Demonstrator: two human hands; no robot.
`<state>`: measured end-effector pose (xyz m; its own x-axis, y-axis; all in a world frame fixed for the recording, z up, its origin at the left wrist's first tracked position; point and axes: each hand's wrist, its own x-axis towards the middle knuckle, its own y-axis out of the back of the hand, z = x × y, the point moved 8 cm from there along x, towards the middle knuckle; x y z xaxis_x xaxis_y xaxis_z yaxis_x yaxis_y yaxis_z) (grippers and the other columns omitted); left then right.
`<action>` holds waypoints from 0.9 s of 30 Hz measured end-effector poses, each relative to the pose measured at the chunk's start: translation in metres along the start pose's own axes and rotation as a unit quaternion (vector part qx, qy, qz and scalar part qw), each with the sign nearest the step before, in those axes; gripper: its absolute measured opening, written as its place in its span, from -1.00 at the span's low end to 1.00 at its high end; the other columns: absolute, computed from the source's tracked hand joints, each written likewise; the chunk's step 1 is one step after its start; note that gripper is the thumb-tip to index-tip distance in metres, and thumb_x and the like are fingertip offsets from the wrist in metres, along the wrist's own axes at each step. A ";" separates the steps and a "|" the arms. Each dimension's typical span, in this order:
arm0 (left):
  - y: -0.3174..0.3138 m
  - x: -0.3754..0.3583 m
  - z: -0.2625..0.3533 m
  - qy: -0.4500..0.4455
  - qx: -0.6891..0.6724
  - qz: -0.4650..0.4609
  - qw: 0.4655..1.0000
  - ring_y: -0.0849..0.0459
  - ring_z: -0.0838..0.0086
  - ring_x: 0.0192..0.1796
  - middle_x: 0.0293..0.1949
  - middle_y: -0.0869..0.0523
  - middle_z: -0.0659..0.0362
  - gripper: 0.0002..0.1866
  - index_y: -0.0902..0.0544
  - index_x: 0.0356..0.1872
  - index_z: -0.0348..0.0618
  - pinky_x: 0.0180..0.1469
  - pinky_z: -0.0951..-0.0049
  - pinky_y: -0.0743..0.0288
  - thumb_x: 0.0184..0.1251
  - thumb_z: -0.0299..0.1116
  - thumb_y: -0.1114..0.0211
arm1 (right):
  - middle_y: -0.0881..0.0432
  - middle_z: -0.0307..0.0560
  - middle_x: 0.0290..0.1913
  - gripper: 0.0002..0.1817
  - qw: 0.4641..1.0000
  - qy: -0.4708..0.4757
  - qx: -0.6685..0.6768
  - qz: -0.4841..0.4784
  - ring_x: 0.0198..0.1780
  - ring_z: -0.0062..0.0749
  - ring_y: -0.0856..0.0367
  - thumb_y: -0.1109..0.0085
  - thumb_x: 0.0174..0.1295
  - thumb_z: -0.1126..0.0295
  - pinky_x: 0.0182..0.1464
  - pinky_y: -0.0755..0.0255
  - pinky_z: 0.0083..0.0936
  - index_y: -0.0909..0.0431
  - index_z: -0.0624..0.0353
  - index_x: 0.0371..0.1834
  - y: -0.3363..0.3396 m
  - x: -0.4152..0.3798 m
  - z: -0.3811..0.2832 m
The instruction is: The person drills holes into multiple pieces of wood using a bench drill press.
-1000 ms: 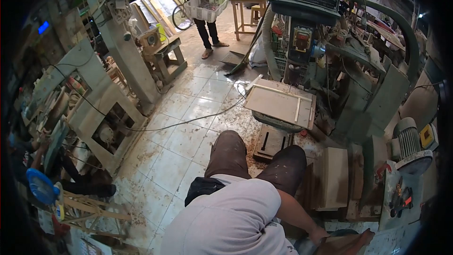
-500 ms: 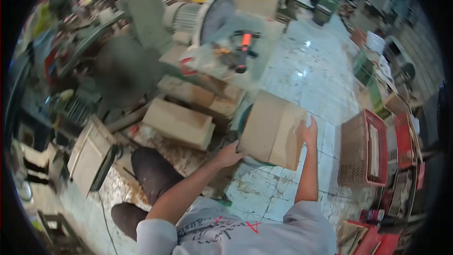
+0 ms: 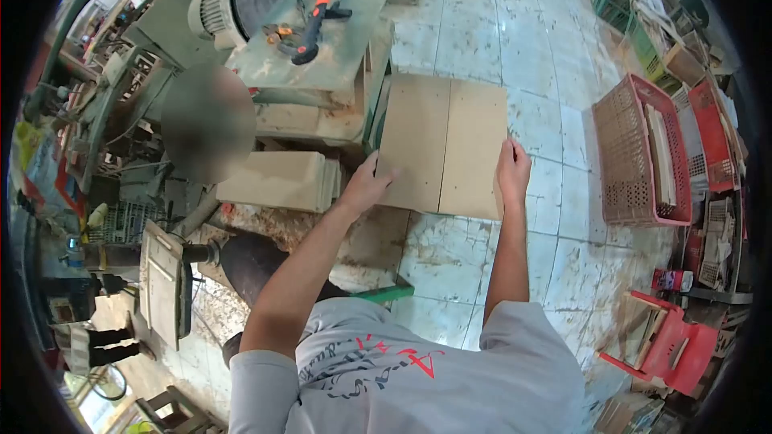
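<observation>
2 bare hands hold 1 flat wooden board [image 3: 442, 145] out in front of the person, above the tiled floor [image 3: 474, 257]. The left hand [image 3: 366, 186] grips the board's left edge near its lower corner, thumb on the top face and fingers curled under out of sight. The right hand [image 3: 512, 170] clasps the right edge near the lower corner, its fingers wrapped over the rim. The board shows a seam down its middle, like 2 planks joined side by side, and it sits level between both hands. Just left of the left hand lies a stack of pale wood blocks [image 3: 277, 181] beside a machine base. Beyond the board's far left corner stands a green work table [image 3: 346, 40] carrying an orange-handled tool [image 3: 318, 20]. Off to the right, well apart from the board, a red plastic crate [image 3: 627, 157] rests on the floor with light strips inside.
</observation>
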<state>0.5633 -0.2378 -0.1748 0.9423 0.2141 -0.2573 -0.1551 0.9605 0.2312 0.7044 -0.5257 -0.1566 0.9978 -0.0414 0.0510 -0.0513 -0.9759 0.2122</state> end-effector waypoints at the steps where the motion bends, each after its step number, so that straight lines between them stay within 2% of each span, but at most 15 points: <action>1: 0.001 -0.004 0.008 -0.013 -0.014 0.004 1.000 -0.55 0.26 0.20 0.18 -0.55 -0.05 -0.34 -0.30 0.32 -0.26 0.25 0.38 -0.35 0.27 -0.20 -0.29 | -0.69 0.04 -0.16 -0.62 1.000 -0.004 0.005 -0.004 -0.13 -0.45 -0.59 0.04 0.38 0.31 -0.02 -0.42 -0.51 -0.54 0.43 0.05 -0.003 0.000 0.003; 3: 0.000 -0.009 0.006 0.023 -0.012 -0.006 1.000 -0.49 0.25 0.27 0.25 -0.49 -0.04 -0.29 -0.24 0.36 -0.24 0.30 0.36 -0.30 0.26 -0.21 -0.31 | -0.69 0.04 -0.16 -0.61 1.000 -0.011 0.013 -0.005 -0.13 -0.44 -0.59 0.04 0.38 0.31 -0.02 -0.42 -0.51 -0.54 0.43 0.06 -0.005 0.001 0.003; 5: -0.002 -0.012 0.003 0.012 0.038 -0.002 0.999 -0.40 0.36 0.31 0.27 -0.46 0.04 -0.31 -0.18 0.40 -0.23 0.35 0.38 -0.23 0.30 -0.32 -0.29 | -0.69 0.04 -0.15 -0.61 1.000 -0.016 0.016 -0.003 -0.13 -0.44 -0.59 0.04 0.38 0.30 -0.02 -0.42 -0.50 -0.54 0.43 0.06 -0.004 0.000 0.005; 6: -0.004 -0.016 0.005 0.015 0.036 -0.003 0.999 -0.40 0.36 0.31 0.27 -0.46 0.04 -0.31 -0.18 0.40 -0.23 0.35 0.38 -0.23 0.30 -0.32 -0.29 | -0.69 0.04 -0.15 -0.61 1.000 -0.004 0.005 0.005 -0.13 -0.45 -0.59 0.04 0.38 0.30 -0.02 -0.42 -0.50 -0.54 0.43 0.06 -0.003 0.001 0.003; 8: -0.005 -0.031 0.019 0.014 0.125 0.014 0.992 -0.37 0.27 0.35 0.29 -0.43 -0.03 -0.19 -0.12 0.43 -0.20 0.38 0.32 -0.20 0.23 -0.25 -0.35 | -0.69 0.04 -0.15 -0.61 1.000 0.004 -0.009 0.009 -0.13 -0.45 -0.59 0.04 0.38 0.29 -0.03 -0.42 -0.50 -0.54 0.43 0.05 -0.002 0.001 0.004; 14: -0.009 -0.059 0.032 0.015 0.117 -0.003 0.993 -0.39 0.23 0.35 0.29 -0.43 -0.05 -0.09 -0.05 0.46 -0.15 0.38 0.27 -0.21 0.17 -0.17 -0.40 | -0.68 0.03 -0.13 -0.60 0.999 0.028 -0.009 0.021 -0.12 -0.47 -0.59 0.00 0.37 0.28 -0.03 -0.43 -0.51 -0.53 0.42 0.07 -0.003 -0.001 -0.006; 18: -0.004 -0.058 0.010 -0.012 0.118 0.013 0.993 -0.41 0.22 0.33 0.29 -0.44 -0.05 -0.08 -0.05 0.46 -0.15 0.38 0.27 -0.22 0.17 -0.17 -0.41 | -0.67 -0.04 -0.19 -0.58 0.999 0.011 -0.009 -0.044 -0.17 -0.50 -0.57 -0.08 0.33 0.26 -0.05 -0.42 -0.54 -0.53 0.40 0.09 -0.005 -0.011 -0.010; 20: -0.004 -0.057 -0.005 -0.011 0.066 0.001 0.998 -0.45 0.12 0.29 0.24 -0.46 -0.16 -0.06 -0.08 0.42 -0.28 0.33 0.25 -0.30 0.11 -0.17 -0.44 | -0.66 -0.07 -0.22 -0.57 0.997 0.006 -0.022 -0.079 -0.19 -0.52 -0.56 -0.10 0.32 0.25 -0.06 -0.42 -0.56 -0.53 0.39 0.10 -0.002 -0.025 -0.010; 22: -0.005 -0.064 -0.002 -0.026 0.102 0.025 0.994 -0.45 0.10 0.29 0.24 -0.46 -0.17 -0.04 -0.07 0.42 -0.28 0.33 0.25 -0.30 0.10 -0.17 -0.45 | -0.65 -0.05 -0.15 -0.49 0.987 -0.071 -0.078 -0.124 -0.18 -0.50 -0.58 -0.18 0.28 0.19 -0.07 -0.41 -0.58 -0.48 0.31 0.19 0.006 -0.040 0.006; 23: -0.007 -0.067 0.001 -0.041 0.140 0.044 0.988 -0.45 0.09 0.29 0.24 -0.46 -0.18 -0.02 -0.05 0.42 -0.29 0.33 0.24 -0.30 0.08 -0.18 -0.46 | -0.65 -0.05 -0.15 -0.49 0.986 -0.072 -0.080 -0.124 -0.18 -0.50 -0.58 -0.18 0.28 0.19 -0.07 -0.41 -0.58 -0.48 0.31 0.19 0.011 -0.048 0.007; 25: -0.012 -0.070 0.006 -0.027 0.150 0.060 0.987 -0.44 0.06 0.28 0.23 -0.45 -0.19 0.01 -0.03 0.43 -0.27 0.32 0.22 -0.31 0.05 -0.21 -0.48 | -0.63 0.00 -0.04 -0.34 0.979 -0.122 -0.087 -0.138 -0.12 -0.43 -0.62 -0.23 0.25 0.10 -0.11 -0.50 -0.51 -0.33 0.17 0.36 0.014 -0.067 0.002; 26: -0.012 -0.070 0.008 -0.015 0.161 0.080 0.984 -0.43 0.03 0.28 0.23 -0.44 -0.20 0.04 0.00 0.44 -0.25 0.32 0.21 -0.31 0.02 -0.24 -0.50 | -0.63 0.00 -0.04 -0.34 0.979 -0.123 -0.088 -0.135 -0.12 -0.43 -0.62 -0.23 0.25 0.10 -0.11 -0.50 -0.51 -0.33 0.17 0.36 0.015 -0.073 -0.004; 27: -0.016 -0.068 0.009 -0.017 0.160 0.077 0.984 -0.43 0.03 0.28 0.23 -0.44 -0.20 0.04 0.00 0.44 -0.25 0.32 0.21 -0.31 0.02 -0.24 -0.50 | -0.61 0.01 0.00 -0.29 0.974 -0.169 -0.037 -0.149 -0.10 -0.38 -0.63 -0.24 0.24 0.07 -0.16 -0.55 -0.46 -0.25 0.11 0.41 0.011 -0.080 -0.004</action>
<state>0.5042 -0.2688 -0.1527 0.9251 0.3411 -0.1669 -0.1997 0.8108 0.5502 0.6238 -0.5322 -0.1546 0.9248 0.1617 -0.3443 0.2528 -0.9377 0.2385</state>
